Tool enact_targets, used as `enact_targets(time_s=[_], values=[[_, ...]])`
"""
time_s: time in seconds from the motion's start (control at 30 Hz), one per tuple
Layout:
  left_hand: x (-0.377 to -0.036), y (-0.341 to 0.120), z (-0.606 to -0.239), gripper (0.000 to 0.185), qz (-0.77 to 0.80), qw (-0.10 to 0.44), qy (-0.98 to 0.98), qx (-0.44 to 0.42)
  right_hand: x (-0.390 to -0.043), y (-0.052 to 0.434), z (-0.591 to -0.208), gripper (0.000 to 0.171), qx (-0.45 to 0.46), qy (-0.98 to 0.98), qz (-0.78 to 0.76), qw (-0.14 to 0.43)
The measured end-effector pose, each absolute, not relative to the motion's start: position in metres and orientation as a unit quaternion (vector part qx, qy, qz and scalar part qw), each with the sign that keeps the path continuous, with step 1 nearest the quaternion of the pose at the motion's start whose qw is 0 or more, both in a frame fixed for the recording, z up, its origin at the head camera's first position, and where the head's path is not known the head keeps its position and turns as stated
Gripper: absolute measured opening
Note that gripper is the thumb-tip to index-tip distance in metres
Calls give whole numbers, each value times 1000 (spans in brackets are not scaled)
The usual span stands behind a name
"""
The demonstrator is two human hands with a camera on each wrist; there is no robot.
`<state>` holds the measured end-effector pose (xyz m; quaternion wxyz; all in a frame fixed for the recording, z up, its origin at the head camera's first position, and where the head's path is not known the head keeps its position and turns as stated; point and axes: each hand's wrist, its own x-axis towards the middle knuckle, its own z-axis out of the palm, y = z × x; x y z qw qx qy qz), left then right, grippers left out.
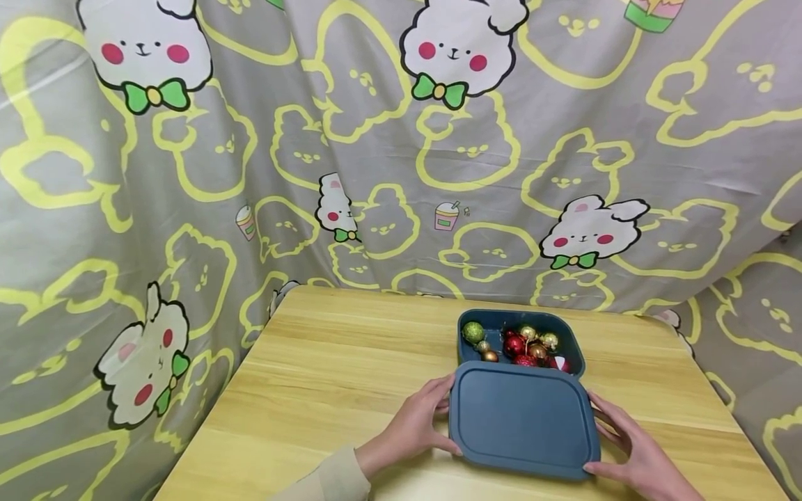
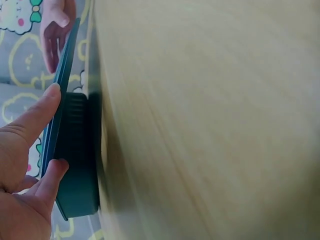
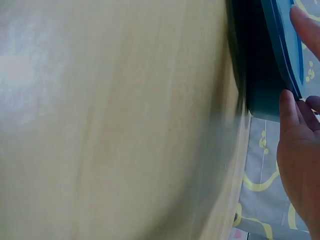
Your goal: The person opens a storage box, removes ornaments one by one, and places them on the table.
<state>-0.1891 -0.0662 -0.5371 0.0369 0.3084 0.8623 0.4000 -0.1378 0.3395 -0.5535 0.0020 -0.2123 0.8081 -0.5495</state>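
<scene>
A dark blue lid [image 1: 523, 421] lies tilted over the near part of a dark blue box [image 1: 520, 317], leaving the far part uncovered. Inside show a green glitter ball [image 1: 473, 332], red balls [image 1: 514, 344] and small gold ones. My left hand [image 1: 438, 417] grips the lid's left edge between thumb and fingers. My right hand [image 1: 610, 431] grips its right edge the same way. The left wrist view shows the left hand [image 2: 30, 165] on the lid [image 2: 59, 100] above the box wall [image 2: 77, 160]. The right wrist view shows the right hand [image 3: 300, 150] at the lid's rim [image 3: 280, 40].
The box sits right of centre on a light wooden table [image 1: 338, 376]. A grey cloth printed with yellow outlines and white bunnies [image 1: 376, 174] hangs close behind and around the table on all sides.
</scene>
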Motion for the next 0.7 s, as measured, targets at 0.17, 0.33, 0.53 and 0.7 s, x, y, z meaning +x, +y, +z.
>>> enact_targets(time_s=[0.17, 0.33, 0.53, 0.7], values=[[-189, -68, -539, 121, 393, 32, 865, 309, -138, 342, -557, 110, -205, 805, -556, 18], [-188, -69, -540, 122, 399, 35, 863, 307, -139, 344, -561, 110, -184, 822, -538, 25], [-186, -71, -543, 121, 410, 43, 861, 298, -139, 344, -562, 109, -165, 831, -530, 42], [-183, -70, -542, 120, 410, 49, 862, 294, -138, 346, -562, 105, -174, 836, -519, 38]])
